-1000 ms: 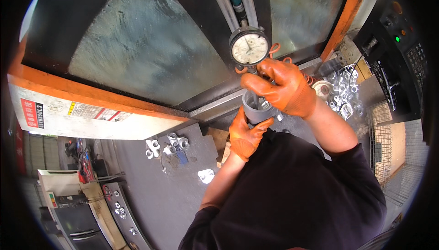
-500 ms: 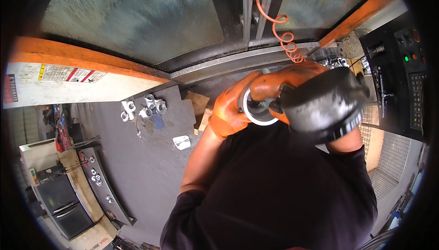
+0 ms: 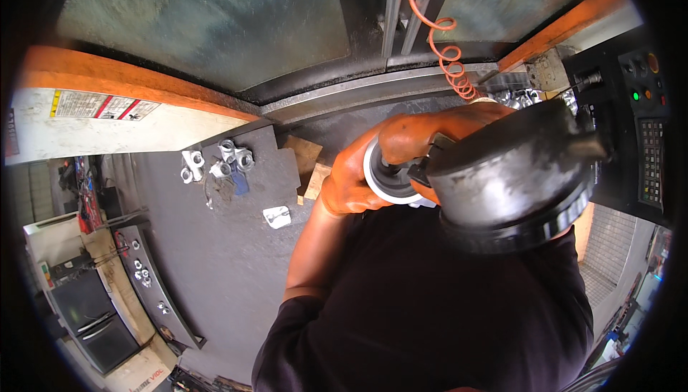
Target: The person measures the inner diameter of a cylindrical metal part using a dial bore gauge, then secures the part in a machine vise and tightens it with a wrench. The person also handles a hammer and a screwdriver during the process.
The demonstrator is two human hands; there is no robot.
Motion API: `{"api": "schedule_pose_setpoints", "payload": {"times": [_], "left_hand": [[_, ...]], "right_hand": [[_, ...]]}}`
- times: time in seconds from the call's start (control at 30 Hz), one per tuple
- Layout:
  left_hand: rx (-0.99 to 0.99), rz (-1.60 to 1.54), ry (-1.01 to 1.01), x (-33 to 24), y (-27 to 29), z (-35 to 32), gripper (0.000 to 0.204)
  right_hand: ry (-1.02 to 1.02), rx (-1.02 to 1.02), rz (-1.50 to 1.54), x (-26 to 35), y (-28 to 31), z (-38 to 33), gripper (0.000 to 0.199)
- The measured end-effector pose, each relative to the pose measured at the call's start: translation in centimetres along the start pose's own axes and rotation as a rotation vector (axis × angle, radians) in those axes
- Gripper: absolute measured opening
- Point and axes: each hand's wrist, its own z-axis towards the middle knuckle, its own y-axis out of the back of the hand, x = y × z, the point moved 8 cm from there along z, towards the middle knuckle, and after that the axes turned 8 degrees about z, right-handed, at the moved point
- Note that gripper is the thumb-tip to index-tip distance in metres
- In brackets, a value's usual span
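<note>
A pale metal ring-shaped part is gripped by my left hand, which wears an orange glove and curls around its outer side. My right hand, also in an orange glove, is closed on what looks like a dial bore gauge, a round metal body with a black ribbed rim, close to the camera. The dark lower end of the gauge reaches into the opening of the ring-shaped part. The gauge body hides some of my right fingers and the right forearm.
A coiled orange hose hangs by the machine doors. Several metal fittings and a white pad lie on the grey table at left. At right stands a control panel with a lit green button.
The gauge appears larger and lower right, with a stub at its right side now showing. Both hands and the ring-shaped part have shifted slightly left; both grips stay closed.
</note>
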Motion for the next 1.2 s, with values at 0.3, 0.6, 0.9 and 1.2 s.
{"api": "schedule_pose_setpoints", "payload": {"times": [0.3, 0.6, 0.9, 1.2], "left_hand": [[-0.053, -0.161, 0.049, 2.9, 0.8, -1.8, 0.103], [-0.359, -0.269, -0.045, 1.7, -1.4, -1.9, 0.117], [-0.396, -0.147, 0.092, 4.5, -0.5, -4.0, 0.118], [-0.421, -0.252, 0.113, 5.8, -0.2, -4.4, 0.114]], "right_hand": [[0.248, -0.005, -0.596, 3.8, -1.5, 2.9, 0.030], [0.104, 0.193, -0.966, 2.0, -1.5, 3.5, 0.037], [-0.216, 0.031, -0.814, 0.9, 0.9, 4.8, 0.027], [0.020, 0.195, -1.024, 2.4, 0.6, 4.1, 0.031]]}}
